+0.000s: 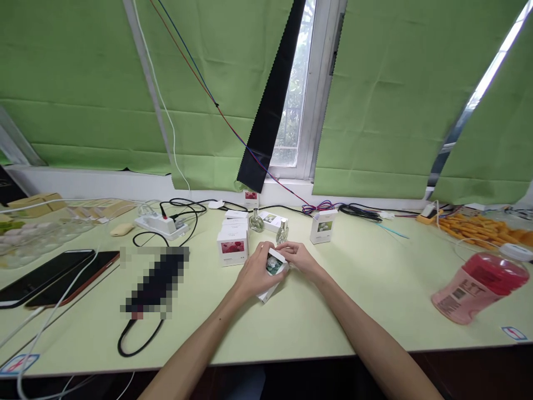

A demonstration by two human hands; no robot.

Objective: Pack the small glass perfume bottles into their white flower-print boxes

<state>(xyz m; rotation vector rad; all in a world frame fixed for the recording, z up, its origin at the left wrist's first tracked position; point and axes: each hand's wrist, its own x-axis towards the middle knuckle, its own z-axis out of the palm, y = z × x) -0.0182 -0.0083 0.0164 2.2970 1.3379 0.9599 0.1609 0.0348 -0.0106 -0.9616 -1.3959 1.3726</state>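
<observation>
Below the frame's centre, the left hand (255,272) clasps a white box (273,264) between thumb and fingers. At the box's upper end, the right hand (302,259) bends its fingers close; whether they pinch it, I cannot tell.

Wide lane on table (387,289), right of right hand (300,258), running to pink jar (468,291)! Straight ahead, glass bottles (282,231) block; box row (232,251) crowds left hand (255,273); lone box (322,229) guards ahead-right.
</observation>
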